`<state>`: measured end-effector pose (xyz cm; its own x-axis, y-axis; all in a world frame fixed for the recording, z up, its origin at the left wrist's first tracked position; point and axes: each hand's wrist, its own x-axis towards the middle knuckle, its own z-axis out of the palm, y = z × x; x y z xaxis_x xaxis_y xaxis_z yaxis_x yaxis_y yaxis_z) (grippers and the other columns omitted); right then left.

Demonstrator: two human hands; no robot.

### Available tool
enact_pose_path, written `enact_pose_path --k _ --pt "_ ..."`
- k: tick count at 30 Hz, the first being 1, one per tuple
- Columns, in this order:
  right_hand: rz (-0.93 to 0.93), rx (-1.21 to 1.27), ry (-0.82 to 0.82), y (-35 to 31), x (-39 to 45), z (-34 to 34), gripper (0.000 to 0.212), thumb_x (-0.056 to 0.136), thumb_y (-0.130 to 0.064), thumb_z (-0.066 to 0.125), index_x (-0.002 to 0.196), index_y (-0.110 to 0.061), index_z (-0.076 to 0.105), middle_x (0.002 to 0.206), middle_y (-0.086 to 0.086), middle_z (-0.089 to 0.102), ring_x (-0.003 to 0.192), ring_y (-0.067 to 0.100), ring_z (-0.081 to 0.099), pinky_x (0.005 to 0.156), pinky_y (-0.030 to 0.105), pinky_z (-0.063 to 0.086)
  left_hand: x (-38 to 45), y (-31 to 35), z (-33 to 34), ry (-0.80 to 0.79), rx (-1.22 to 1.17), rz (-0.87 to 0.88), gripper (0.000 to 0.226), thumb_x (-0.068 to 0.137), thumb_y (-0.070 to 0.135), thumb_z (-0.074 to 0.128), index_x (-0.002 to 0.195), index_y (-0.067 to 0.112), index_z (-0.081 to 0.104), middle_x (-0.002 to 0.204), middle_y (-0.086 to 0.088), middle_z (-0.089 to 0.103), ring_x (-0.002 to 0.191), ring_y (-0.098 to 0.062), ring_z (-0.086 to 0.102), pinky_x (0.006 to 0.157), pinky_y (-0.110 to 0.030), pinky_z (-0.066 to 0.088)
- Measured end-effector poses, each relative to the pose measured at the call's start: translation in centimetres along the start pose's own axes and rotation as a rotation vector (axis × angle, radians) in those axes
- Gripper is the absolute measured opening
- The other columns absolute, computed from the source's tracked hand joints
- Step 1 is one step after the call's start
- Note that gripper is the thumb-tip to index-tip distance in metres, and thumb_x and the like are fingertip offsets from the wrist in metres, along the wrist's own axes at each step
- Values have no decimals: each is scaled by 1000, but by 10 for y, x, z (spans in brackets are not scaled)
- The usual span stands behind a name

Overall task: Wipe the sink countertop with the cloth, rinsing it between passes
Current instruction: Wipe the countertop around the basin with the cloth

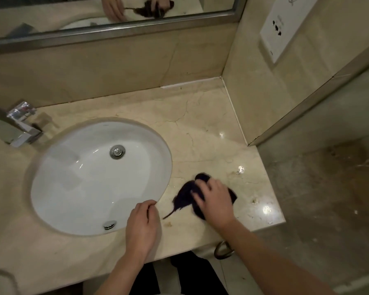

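Note:
A dark purple cloth (pixel 184 195) lies bunched on the beige marble countertop (pixel 202 133), just right of the white oval sink (pixel 77 179). My right hand (pixel 213 199) lies on top of the cloth with its fingers curled over the bunched fabric, pressing it to the stone. A thin tail of the cloth trails toward the front left. My left hand (pixel 142 225) rests on the counter at the sink's near right rim, fingers loosely curled, holding nothing. The sink looks dry, with a chrome drain (pixel 117 151) in its middle.
A chrome faucet (pixel 22 128) stands at the far left of the sink. A mirror (pixel 115 15) runs along the back wall. A tiled wall with a white outlet plate (pixel 285 28) closes the right side. Small brown stains dot the counter near its right front edge (pixel 255 201).

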<state>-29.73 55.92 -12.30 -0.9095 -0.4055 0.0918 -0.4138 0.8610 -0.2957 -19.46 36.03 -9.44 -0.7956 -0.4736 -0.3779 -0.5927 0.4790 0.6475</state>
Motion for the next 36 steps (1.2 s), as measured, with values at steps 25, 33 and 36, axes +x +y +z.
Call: enact_pose_path --k 25,33,36 --pt "369 43 33 110 56 -39 35 99 -35 53 126 -13 57 106 15 61 96 34 56 84 44 49 39 37 30 128 53 -148 30 98 29 35 72 24 49 68 8 58 67 -8 54 66 -33 47" --pt "432 25 -24 113 -38 -49 35 92 -21 67 124 -7 61 106 20 62 95 39 58 82 47 48 42 35 29 112 55 -155 29 97 30 37 77 23 56 72 9 62 67 -6 55 67 -31 48" --pt "411 -45 -52 103 -81 -48 38 93 -36 60 114 -4 67 92 17 62 83 37 58 74 45 50 41 37 27 109 31 -170 29 97 30 37 76 23 57 70 8 62 66 -7 55 65 -32 48"
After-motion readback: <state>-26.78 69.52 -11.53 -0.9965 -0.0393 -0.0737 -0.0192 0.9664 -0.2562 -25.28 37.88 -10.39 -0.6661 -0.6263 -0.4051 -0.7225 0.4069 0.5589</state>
